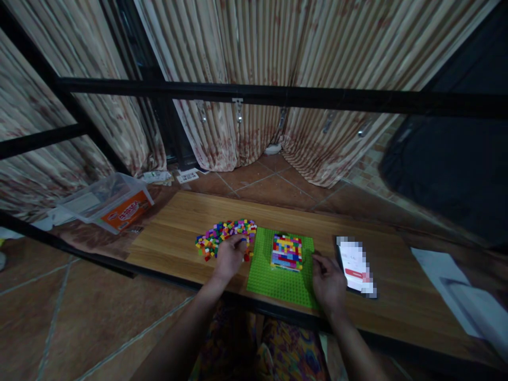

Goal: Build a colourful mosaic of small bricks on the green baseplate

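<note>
A green studded baseplate (264,275) lies on the wooden table. On it stands a low square block of many-coloured toy bricks (286,253), built in rows. To its left is a loose pile of small toy bricks (214,238). My left hand (230,258) is over the pile's near right side, thumb and finger pinched together; a bit of blue shows at the fingertips, too small to name. My right hand (328,283) rests by the baseplate's right edge, its fingers curled into a pinch. Whether anything is in it is hidden.
Right of my right hand lies a phone (356,267) with a lit screen. White paper (444,270) is at the table's right end. A clear plastic box (115,203) with an orange label sits beyond the left end. A black metal bar (254,94) crosses before the curtains.
</note>
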Motion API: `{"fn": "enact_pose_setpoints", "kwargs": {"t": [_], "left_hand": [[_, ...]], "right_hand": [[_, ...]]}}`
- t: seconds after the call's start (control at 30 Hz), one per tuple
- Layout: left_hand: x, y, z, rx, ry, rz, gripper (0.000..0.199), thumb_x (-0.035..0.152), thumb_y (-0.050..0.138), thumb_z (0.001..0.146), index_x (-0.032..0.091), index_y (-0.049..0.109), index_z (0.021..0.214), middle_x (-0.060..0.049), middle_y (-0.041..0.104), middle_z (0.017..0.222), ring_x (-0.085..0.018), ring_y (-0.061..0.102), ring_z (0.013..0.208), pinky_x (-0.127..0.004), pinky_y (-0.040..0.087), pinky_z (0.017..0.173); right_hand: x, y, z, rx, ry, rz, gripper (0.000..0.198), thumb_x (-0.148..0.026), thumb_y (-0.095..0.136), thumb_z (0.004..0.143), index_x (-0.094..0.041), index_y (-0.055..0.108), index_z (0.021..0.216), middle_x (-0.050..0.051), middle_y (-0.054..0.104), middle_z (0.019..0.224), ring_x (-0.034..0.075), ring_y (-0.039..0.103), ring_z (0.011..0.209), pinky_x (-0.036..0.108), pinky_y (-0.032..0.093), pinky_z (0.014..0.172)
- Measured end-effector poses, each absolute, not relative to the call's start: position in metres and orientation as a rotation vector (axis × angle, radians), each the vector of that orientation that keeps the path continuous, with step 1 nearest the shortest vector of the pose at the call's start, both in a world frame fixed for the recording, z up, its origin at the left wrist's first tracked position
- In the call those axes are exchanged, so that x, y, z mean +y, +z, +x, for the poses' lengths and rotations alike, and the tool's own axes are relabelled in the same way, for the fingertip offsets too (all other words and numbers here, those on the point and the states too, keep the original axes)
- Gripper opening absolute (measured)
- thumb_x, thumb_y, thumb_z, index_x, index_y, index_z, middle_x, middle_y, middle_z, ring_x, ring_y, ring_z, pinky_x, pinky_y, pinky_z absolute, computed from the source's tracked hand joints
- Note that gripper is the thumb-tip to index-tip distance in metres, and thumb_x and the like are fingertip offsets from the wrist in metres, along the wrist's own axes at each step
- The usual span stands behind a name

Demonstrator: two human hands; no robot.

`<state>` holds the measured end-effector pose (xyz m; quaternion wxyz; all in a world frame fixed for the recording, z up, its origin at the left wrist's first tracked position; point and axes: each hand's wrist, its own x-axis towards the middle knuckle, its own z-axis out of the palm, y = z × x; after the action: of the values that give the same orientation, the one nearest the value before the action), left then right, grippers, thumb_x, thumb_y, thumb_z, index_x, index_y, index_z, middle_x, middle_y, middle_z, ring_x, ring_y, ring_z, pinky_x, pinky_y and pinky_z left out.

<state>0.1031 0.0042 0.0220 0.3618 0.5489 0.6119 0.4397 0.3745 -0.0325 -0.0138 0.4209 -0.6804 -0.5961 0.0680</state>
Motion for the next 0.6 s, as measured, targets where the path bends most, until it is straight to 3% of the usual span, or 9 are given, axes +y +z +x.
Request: {"fn": "enact_pose_setpoints", "kwargs": {"t": [0.27, 0.4, 0.6], "left_hand": [[0.006, 0.034, 0.099, 1.763, 0.999, 1.568, 0.025, 0.019, 0.051, 0.083, 0.019, 0.072, 0.097, -0.003, 0.074, 0.084, -0.015, 0.065, 0.072, -0.024, 0.048, 0.069], [0.009, 0.033, 0.090, 1.744, 1.050, 1.566, 0.025, 0.022, 0.050, 0.084, 0.018, 0.073, 0.092, -0.003, 0.073, 0.079, -0.016, 0.064, 0.068, -0.025, 0.048, 0.064], [0.009, 0.039, 0.097, 1.591, 1.184, 1.417, 0.028, 0.029, 0.053, 0.083, 0.017, 0.072, 0.100, -0.002, 0.072, 0.076, -0.014, 0.062, 0.063, -0.024, 0.047, 0.059]], "right_hand": [[-0.032, -0.013, 0.374, -1.483, 0.176, -1.716, 0.038, -0.041, 0.043, 0.087, -0.016, 0.070, 0.093, 0.011, 0.069, 0.092, 0.022, 0.062, 0.077, 0.034, 0.048, 0.072], [-0.033, -0.012, 0.374, -1.481, 0.171, -1.726, 0.039, -0.042, 0.043, 0.087, -0.016, 0.071, 0.092, 0.010, 0.069, 0.087, 0.022, 0.061, 0.074, 0.034, 0.047, 0.071], [-0.032, -0.013, 0.374, -1.484, 0.173, -1.703, 0.038, -0.042, 0.043, 0.087, -0.017, 0.071, 0.092, 0.010, 0.068, 0.089, 0.021, 0.061, 0.076, 0.034, 0.047, 0.071]]}}
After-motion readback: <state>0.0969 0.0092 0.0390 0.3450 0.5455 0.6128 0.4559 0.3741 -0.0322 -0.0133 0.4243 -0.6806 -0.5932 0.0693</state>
